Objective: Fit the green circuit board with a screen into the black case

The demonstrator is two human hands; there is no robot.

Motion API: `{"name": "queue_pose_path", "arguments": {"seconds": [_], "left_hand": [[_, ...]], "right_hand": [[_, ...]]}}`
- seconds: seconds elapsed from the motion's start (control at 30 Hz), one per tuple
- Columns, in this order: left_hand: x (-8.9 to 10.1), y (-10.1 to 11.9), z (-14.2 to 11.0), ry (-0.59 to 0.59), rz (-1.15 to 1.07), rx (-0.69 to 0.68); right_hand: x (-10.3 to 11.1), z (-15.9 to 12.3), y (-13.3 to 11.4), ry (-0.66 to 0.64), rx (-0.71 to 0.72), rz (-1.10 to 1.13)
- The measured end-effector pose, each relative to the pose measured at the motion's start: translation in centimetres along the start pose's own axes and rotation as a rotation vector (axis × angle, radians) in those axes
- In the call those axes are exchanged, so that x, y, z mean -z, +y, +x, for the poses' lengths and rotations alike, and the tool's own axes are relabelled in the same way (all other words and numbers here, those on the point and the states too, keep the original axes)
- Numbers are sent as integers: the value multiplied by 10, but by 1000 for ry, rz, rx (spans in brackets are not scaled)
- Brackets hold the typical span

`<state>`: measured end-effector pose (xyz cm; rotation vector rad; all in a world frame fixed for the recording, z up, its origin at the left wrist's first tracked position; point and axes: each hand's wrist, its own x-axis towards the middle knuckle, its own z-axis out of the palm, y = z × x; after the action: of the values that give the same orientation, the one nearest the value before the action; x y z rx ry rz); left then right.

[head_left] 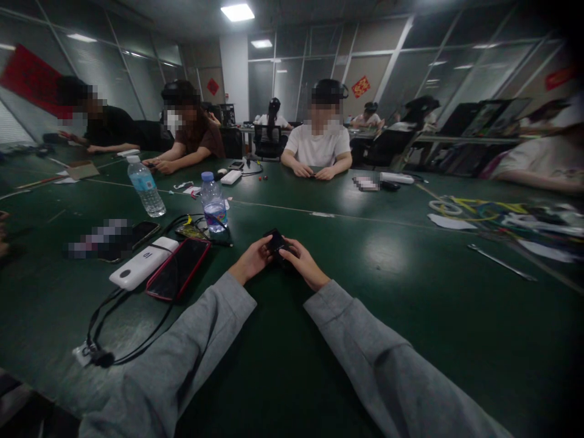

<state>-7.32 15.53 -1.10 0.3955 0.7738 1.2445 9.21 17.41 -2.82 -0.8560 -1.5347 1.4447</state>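
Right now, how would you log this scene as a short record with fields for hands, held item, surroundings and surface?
Left hand: left hand gripping the item's left side
Right hand: right hand gripping its right side
Held item: small black object, details unclear
To the left: white device, red-edged phone, purple-capped bottle
To the right: wrench, tangled cables
Across: person in white shirt
Surface: dark green table

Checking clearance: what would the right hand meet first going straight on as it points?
The small black device that the right hand holds; past it, probably the left hand, though depth is unclear.
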Motion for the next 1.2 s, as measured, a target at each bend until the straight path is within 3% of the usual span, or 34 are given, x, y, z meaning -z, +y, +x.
{"name": "queue_pose_path", "arguments": {"seconds": [0.2,1.2], "left_hand": [[1,-2,0,-64,26,-13],[7,-3,1,-71,53,-16]], "right_hand": [[1,0,1,25,11,31],[0,0,-1,50,1,14]]}}
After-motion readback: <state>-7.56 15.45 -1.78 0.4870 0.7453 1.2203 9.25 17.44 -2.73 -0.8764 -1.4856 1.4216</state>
